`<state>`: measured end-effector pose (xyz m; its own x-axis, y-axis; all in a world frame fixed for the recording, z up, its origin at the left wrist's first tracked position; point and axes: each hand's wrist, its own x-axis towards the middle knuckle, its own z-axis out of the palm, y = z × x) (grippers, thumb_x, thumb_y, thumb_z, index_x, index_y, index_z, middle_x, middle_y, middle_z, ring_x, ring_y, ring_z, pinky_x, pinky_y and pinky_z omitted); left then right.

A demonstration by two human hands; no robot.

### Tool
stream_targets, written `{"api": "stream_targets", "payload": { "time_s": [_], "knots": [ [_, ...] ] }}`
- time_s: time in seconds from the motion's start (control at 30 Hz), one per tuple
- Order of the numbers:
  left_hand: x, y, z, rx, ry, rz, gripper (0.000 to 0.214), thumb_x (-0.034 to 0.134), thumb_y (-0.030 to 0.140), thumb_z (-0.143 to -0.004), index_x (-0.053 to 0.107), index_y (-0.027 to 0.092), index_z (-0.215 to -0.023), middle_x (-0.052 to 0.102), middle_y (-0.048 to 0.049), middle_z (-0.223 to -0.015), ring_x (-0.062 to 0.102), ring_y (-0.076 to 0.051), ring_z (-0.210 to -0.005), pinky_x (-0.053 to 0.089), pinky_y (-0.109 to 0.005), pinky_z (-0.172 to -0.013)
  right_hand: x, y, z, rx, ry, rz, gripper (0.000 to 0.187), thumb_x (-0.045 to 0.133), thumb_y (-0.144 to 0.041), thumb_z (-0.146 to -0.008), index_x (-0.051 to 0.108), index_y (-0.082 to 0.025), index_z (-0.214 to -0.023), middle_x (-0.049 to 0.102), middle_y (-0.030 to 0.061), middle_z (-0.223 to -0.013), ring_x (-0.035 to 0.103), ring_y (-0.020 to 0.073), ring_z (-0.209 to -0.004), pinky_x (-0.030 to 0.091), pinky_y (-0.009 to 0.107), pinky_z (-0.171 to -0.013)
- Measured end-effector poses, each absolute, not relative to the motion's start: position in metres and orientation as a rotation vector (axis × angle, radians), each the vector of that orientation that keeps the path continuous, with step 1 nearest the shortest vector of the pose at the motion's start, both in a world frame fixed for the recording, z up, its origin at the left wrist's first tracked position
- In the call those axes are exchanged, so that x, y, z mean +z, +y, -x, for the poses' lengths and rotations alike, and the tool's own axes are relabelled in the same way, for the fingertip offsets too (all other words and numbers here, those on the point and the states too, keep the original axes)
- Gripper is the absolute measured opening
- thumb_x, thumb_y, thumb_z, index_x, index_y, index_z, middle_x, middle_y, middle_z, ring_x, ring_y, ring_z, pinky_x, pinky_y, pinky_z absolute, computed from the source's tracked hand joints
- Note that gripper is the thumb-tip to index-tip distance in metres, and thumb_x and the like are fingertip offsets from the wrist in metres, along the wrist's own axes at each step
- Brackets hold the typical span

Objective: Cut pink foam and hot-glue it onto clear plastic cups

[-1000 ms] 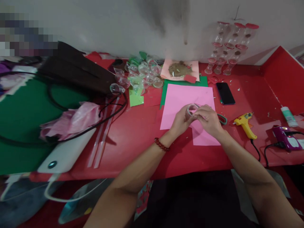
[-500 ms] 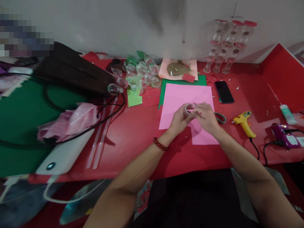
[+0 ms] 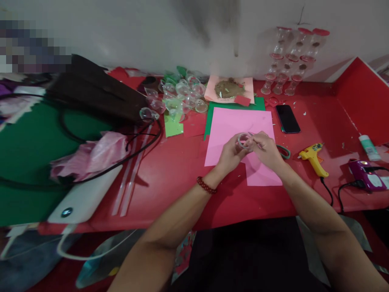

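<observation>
Wrapped around a small clear plastic cup (image 3: 243, 137), my left hand (image 3: 230, 155) keeps its round rim facing up. My right hand (image 3: 266, 151) is closed, its fingertips pinched together at the cup's rim; what sits between them, if anything, is too small to make out. Both hands are over a pink sheet of paper (image 3: 225, 122), which has a piece cut away at its lower left. Beside my right hand lies the green handle of a pair of scissors (image 3: 285, 152), partly hidden by that hand.
Right of the paper lie a phone (image 3: 288, 118), a yellow glue gun (image 3: 314, 159), a purple power adapter (image 3: 366, 175) and a glue bottle (image 3: 369, 147). Joined clear cups (image 3: 285, 61) stand against the wall. Loose clear cups (image 3: 182, 95) and sand (image 3: 227, 88) are at the back.
The view has shifted very slightly. Both hands stay at the cup, with only a small movement of the right fingers at its rim.
</observation>
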<state>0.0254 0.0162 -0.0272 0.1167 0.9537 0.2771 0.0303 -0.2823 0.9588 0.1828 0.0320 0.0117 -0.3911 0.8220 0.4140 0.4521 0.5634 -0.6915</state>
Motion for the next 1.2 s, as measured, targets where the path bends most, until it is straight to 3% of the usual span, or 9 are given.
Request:
{"api": "stream_targets", "payload": {
  "time_s": [0.2, 0.43, 0.57, 0.73, 1.0, 1.2],
  "knots": [
    [-0.018, 0.011, -0.029, 1.314, 0.955, -1.562, 0.033, 0.074, 0.034, -0.084, 0.064, 0.018, -0.112, 0.070, -0.0105, -0.115, 0.065, -0.022, -0.109, 0.055, -0.038, -0.094, 0.017, 0.029, -0.184, 0.372, -2.176, 0.987, 0.025, 0.058, -0.029, -0.097, 0.070, -0.023, -0.076, 0.070, 0.0046, -0.077, 0.059, 0.0223, -0.081, 0.045, 0.040, -0.083],
    [-0.014, 0.008, -0.029, 1.274, 1.020, -1.573, 0.030, 0.072, 0.035, -0.084, 0.065, 0.017, -0.107, 0.071, -0.0092, -0.108, 0.067, -0.021, -0.097, 0.055, -0.034, -0.083, 0.019, 0.028, -0.193, 0.459, -2.224, 0.918, 0.013, 0.067, -0.020, -0.089, 0.071, -0.024, -0.078, 0.072, 0.0014, -0.077, 0.060, 0.0205, -0.079, 0.047, 0.038, -0.080],
    [-0.012, 0.006, -0.028, 1.211, 1.073, -1.602, 0.037, 0.074, 0.040, -0.083, 0.065, 0.018, -0.111, 0.072, -0.0093, -0.106, 0.067, -0.022, -0.094, 0.055, -0.033, -0.079, 0.023, 0.028, -0.197, 0.528, -2.252, 0.886, 0.023, 0.061, -0.015, -0.091, 0.066, -0.024, -0.070, 0.069, -0.0005, -0.073, 0.060, 0.0176, -0.076, 0.047, 0.034, -0.076],
    [-0.016, 0.006, -0.028, 1.227, 1.035, -1.634, 0.041, 0.077, 0.035, -0.079, 0.065, 0.019, -0.115, 0.073, -0.0099, -0.111, 0.067, -0.024, -0.100, 0.055, -0.038, -0.086, 0.026, 0.023, -0.196, 0.530, -2.337, 0.936, 0.022, 0.054, -0.015, -0.095, 0.064, -0.022, -0.076, 0.068, 0.0004, -0.079, 0.060, 0.0157, -0.075, 0.046, 0.029, -0.070],
    [-0.017, 0.008, -0.027, 1.167, 1.007, -1.542, 0.031, 0.075, 0.030, -0.079, 0.066, 0.015, -0.106, 0.071, -0.0076, -0.096, 0.064, -0.018, -0.082, 0.055, -0.033, -0.073, 0.016, 0.020, -0.186, 0.323, -2.344, 1.178, 0.015, 0.052, -0.009, -0.088, 0.061, -0.022, -0.090, 0.073, 0.0076, -0.098, 0.067, 0.0238, -0.091, 0.047, 0.032, -0.072],
    [-0.017, 0.009, -0.027, 1.116, 1.038, -1.548, 0.030, 0.076, 0.034, -0.078, 0.066, 0.015, -0.100, 0.066, -0.0058, -0.087, 0.060, -0.017, -0.077, 0.053, -0.032, -0.070, 0.016, 0.019, -0.182, 0.337, -2.308, 1.268, 0.014, 0.046, -0.014, -0.093, 0.056, -0.021, -0.086, 0.070, 0.0083, -0.087, 0.066, 0.0242, -0.080, 0.044, 0.033, -0.068]
  ]
}}
